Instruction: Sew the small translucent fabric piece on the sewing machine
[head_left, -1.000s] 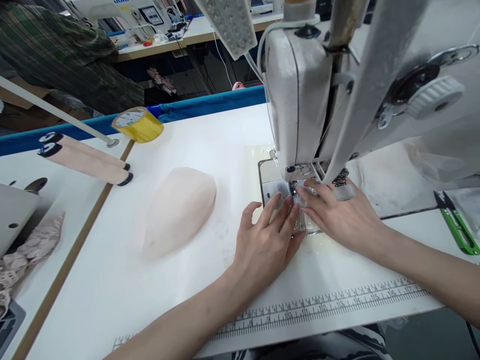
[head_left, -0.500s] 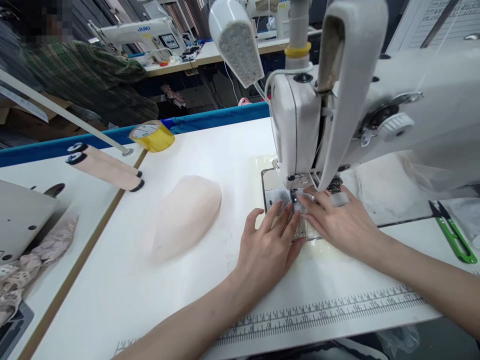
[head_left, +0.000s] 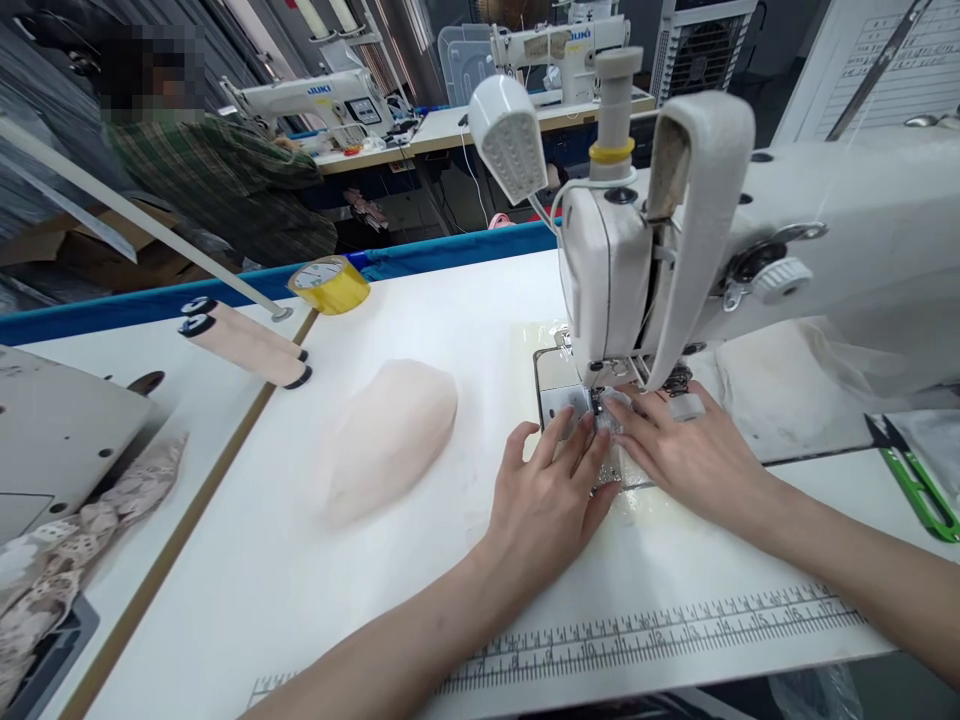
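Observation:
My left hand (head_left: 547, 495) lies flat on the white table (head_left: 420, 300), fingers stretched out and pressing a small sheer lace piece (head_left: 609, 450) onto the metal needle plate (head_left: 559, 400). My right hand (head_left: 686, 450) rests flat on the other side of the same piece, fingertips right at the presser foot of the white sewing machine (head_left: 720, 260). Most of the lace piece is hidden under my fingers.
A pale pink stack of fabric pieces (head_left: 390, 435) lies left of my hands. Yellow tape roll (head_left: 330, 283) and two pink rolls (head_left: 244, 345) sit further back. Green thread snips (head_left: 911, 475) lie at right. A ruler strip (head_left: 660, 625) runs along the front edge. A person in a striped top sits behind.
My head has tilted up, so everything sits lower in view and more of the room shows. Both hands stay flat at the needle plate, barely moved.

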